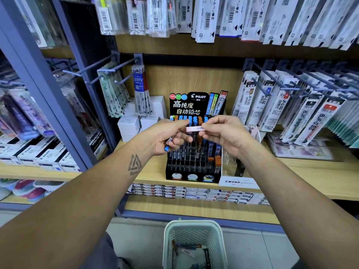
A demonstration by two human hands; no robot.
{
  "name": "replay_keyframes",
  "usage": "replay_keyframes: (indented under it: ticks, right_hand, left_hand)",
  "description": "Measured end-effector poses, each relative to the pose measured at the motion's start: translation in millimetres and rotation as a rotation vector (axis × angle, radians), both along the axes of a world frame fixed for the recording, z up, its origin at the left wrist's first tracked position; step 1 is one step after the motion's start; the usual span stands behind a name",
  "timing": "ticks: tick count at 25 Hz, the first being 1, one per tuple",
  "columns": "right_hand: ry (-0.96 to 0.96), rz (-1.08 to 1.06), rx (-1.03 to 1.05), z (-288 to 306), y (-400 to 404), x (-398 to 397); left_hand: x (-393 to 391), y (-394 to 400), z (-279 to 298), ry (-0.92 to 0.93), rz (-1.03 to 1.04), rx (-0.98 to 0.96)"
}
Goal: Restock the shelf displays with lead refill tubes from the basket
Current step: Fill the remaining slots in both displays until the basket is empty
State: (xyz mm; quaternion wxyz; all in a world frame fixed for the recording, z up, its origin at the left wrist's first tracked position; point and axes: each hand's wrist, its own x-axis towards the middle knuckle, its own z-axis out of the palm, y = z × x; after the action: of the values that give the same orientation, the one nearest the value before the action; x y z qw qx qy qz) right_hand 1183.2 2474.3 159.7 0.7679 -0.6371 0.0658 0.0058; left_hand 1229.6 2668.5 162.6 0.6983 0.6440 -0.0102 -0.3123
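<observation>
Pale pink, slim, rigid plastic lead refill tube (194, 129): right hand (223, 135) pinching one end, left hand (169, 135) pinching the other while gripping a blue-capped tube (168, 143); likely light, slippery, best held mid-body.

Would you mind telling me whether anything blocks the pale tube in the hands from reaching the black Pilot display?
Nothing visible does: the pale tube, pinched between the left hand and right hand, sits directly before the Pilot display.
</observation>
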Motion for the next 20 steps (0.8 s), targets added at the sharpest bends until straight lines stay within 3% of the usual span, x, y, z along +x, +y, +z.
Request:
replay_keyframes:
  ticks: [4,7,10,16,20]
  right_hand:
    - [-0.010,0.083,-0.222,2,-7,-7]
    - [-0.134,0.172,-0.450,4,-8,-14]
    - [-0.182,0.197,-0.526,10,-22,-21]
    - [-0.195,-0.307,-0.727,8,-107,-23]
    - [-0.223,-0.392,-1.024,2,-135,-20]
  left_hand:
    - [1,0,0,-0.124,0.071,-0.040]
    - [-4,-12,1,-0.194,0.030,-0.026]
    - [-10,-33,2,-0.201,-0.003,-0.052]
    - [-11,-77,3,-0.182,0.019,-0.072]
    - [-14,-100,1,-0.163,0.027,-0.086]
